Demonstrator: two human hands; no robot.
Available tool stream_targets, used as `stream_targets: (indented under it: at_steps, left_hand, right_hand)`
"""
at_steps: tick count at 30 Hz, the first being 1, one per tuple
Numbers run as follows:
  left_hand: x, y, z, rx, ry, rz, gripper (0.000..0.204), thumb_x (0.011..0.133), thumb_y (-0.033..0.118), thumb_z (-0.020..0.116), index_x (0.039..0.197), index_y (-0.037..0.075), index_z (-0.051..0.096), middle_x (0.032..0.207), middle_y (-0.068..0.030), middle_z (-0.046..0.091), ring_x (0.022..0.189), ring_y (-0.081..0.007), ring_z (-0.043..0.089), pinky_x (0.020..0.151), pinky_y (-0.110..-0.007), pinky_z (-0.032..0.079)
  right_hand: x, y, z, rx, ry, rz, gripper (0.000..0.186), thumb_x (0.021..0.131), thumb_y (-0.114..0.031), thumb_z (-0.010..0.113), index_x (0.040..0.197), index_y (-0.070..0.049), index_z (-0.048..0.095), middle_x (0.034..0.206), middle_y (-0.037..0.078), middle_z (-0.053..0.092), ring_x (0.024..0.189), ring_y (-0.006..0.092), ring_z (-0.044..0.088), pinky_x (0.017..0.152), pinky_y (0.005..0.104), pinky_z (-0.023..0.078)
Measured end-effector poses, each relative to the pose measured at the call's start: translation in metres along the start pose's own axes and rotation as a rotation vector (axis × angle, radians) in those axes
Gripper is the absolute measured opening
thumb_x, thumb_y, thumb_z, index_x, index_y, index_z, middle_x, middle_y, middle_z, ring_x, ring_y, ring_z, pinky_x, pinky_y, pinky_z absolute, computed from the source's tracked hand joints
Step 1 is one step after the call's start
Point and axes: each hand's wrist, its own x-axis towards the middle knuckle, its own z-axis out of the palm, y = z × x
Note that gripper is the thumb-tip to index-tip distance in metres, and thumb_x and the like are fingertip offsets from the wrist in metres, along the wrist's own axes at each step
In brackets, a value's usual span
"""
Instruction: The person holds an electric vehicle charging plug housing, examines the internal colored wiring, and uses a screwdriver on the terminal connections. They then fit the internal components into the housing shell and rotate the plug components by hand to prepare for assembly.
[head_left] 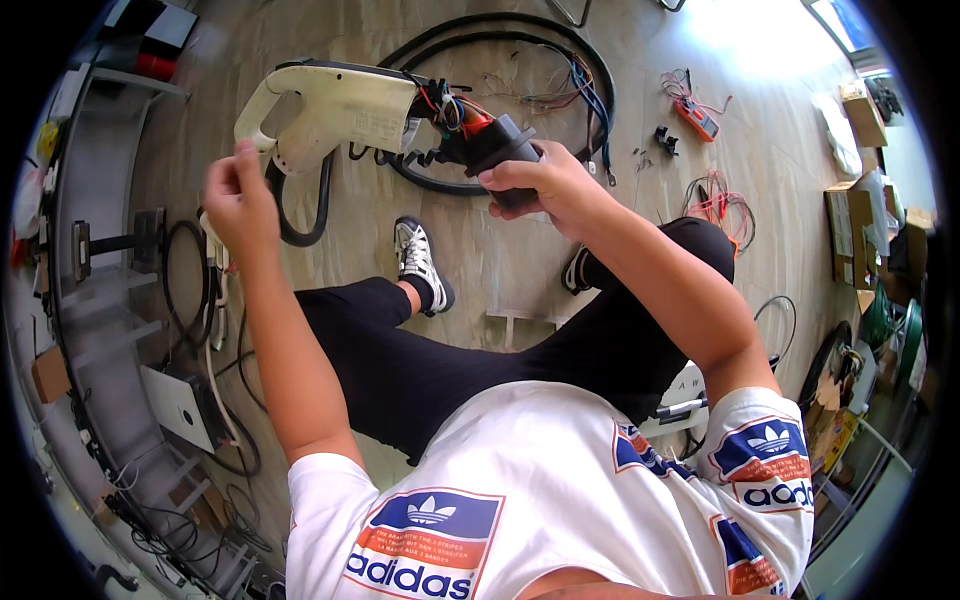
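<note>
A cream plastic pistol-grip housing (355, 105), like a charging gun, lies sideways in the upper middle. Colored wires (450, 110) run out of its right end into a dark grey cylindrical connector (505, 145). My right hand (540, 185) is wrapped round that connector. My left hand (240, 195) has curled fingers just at the lower tip of the housing's looped handle; what they pinch, if anything, is unclear. A thick black cable (318, 210) loops below the housing, with a coiled section partly behind it.
A large cable coil (605, 80), orange meter (695, 120), small black clip (665, 140) and red leads (725, 205) lie on the floor (640, 250). Metal shelving (110, 280) lines the left, with a white box (180, 410) beside it. Boxes (850, 235) and cables line the right.
</note>
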Motion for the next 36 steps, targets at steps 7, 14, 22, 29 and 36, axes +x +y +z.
stream_targets:
  at_steps: [7, 14, 22, 29, 36]
  left_hand:
    - [-0.051, 0.027, 0.051, -0.978, -0.44, -0.713, 0.075, 0.087, 0.072, 0.059, 0.125, 0.007, 0.055, 0.109, -0.0047, 0.06, 0.094, -0.0173, 0.057, 0.079, -0.037, 0.046]
    - [-0.035, 0.009, 0.078, -1.332, -0.331, -0.439, 0.09, 0.078, 0.075, 0.066, 0.139, 0.012, 0.05, 0.134, -0.005, 0.056, 0.127, -0.0285, 0.052, 0.106, -0.05, 0.041]
    - [0.005, 0.003, 0.066, -1.723, -0.889, 0.021, 0.115, 0.065, 0.074, 0.078, 0.144, 0.001, 0.039, 0.143, -0.0263, 0.048, 0.133, -0.042, 0.048, 0.107, -0.053, 0.047]
    - [0.023, -0.008, 0.078, -1.858, -0.978, 0.238, 0.102, 0.073, 0.07, 0.074, 0.145, 0.006, 0.043, 0.143, -0.0179, 0.049, 0.132, -0.0448, 0.045, 0.109, -0.061, 0.041]
    - [0.034, -0.016, 0.077, -1.865, -0.81, 0.304, 0.097, 0.079, 0.067, 0.071, 0.146, 0.003, 0.043, 0.146, -0.014, 0.047, 0.136, -0.043, 0.044, 0.112, -0.062, 0.037]
  right_hand:
    - [-0.008, 0.001, 0.018, 0.0, -0.022, -0.051, 0.043, 0.075, -0.022, 0.079, 0.106, 0.0, 0.058, 0.092, 0.01, 0.062, 0.076, 0.0216, 0.068, 0.073, 0.034, 0.057]
    - [-0.015, -0.001, 0.036, -0.012, -0.177, 0.031, 0.05, 0.074, -0.022, 0.079, 0.113, 0.001, 0.058, 0.096, 0.009, 0.063, 0.08, 0.0222, 0.069, 0.074, 0.0338, 0.058]
    - [-0.005, -0.011, 0.055, -0.162, -0.376, -0.003, 0.061, 0.069, -0.024, 0.081, 0.12, 0.001, 0.059, 0.104, 0.008, 0.065, 0.092, 0.02, 0.068, 0.082, 0.0321, 0.054]
    - [0.022, -0.031, 0.046, -0.375, -0.285, -0.221, 0.096, 0.062, -0.04, 0.094, 0.136, 0.002, 0.05, 0.12, 0.009, 0.063, 0.111, 0.0174, 0.059, 0.099, 0.0296, 0.045]
    - [0.033, -0.048, 0.071, -0.503, -0.202, -0.265, 0.088, 0.058, -0.018, 0.093, 0.133, 0.0, 0.049, 0.111, 0.006, 0.064, 0.102, 0.0141, 0.06, 0.094, 0.0292, 0.048]
